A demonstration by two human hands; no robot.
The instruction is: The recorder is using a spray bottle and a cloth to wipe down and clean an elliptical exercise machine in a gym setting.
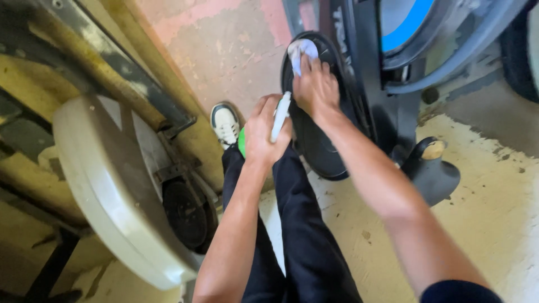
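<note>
two bare forearms enter from the lower edge, above a pair of dark trouser legs that run up the middle of the view to a white shoe planted on the stained concrete floor. left hand: fingers curled tight around a green bottle, of which only a small patch of green shows by the palm; its white spray head stands up past the knuckles, tilted toward the other hand. right hand: pressed flat, fingers together, on a pale crumpled cloth, pinning it against the upper part of a black oval housing on an exercise machine. cloth lies at the top of the housing, partly under the fingertips. the two hands sit just beside each other, the spray head almost touching the right wrist. black frame of the machine rises behind the housing, with a blue curved band above it and a black foot with a tan cap on the floor to the right. at left, a cream-coloured curved cover leans against yellowed metal bars, with a dark round disc beneath it.
</note>
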